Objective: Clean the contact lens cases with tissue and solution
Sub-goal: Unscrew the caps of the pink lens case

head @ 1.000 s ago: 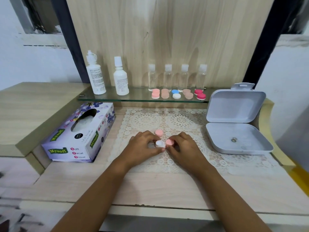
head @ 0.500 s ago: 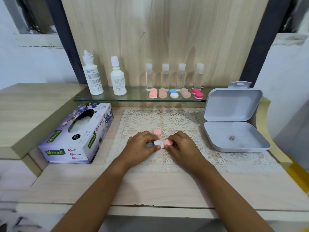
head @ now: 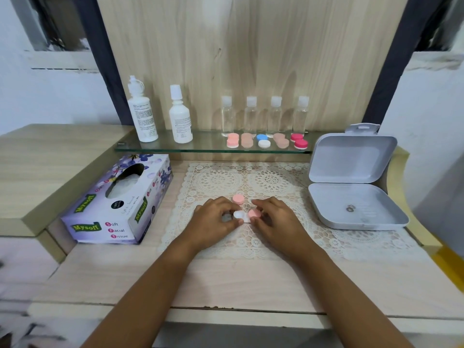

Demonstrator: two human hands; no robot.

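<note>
A white contact lens case (head: 239, 215) lies on the lace mat (head: 271, 182) between my hands. My left hand (head: 213, 219) pinches its white open end. My right hand (head: 276, 222) grips the pink cap (head: 254, 213) on its other end. A loose pink cap (head: 238, 198) sits on the mat just behind my fingers. Two white solution bottles (head: 141, 114) (head: 180, 121) stand on the glass shelf (head: 200, 145). The tissue box (head: 120, 202) lies to the left of the mat.
Several more lens cases (head: 266, 140) line the shelf in front of four small clear bottles (head: 263, 114). An open grey plastic box (head: 351, 187) stands on the right with small metal bits inside. A raised wooden ledge (head: 37, 159) runs along the left.
Both hands stay on the case in the same spot. The view has shifted slightly; nothing else has visibly moved.
</note>
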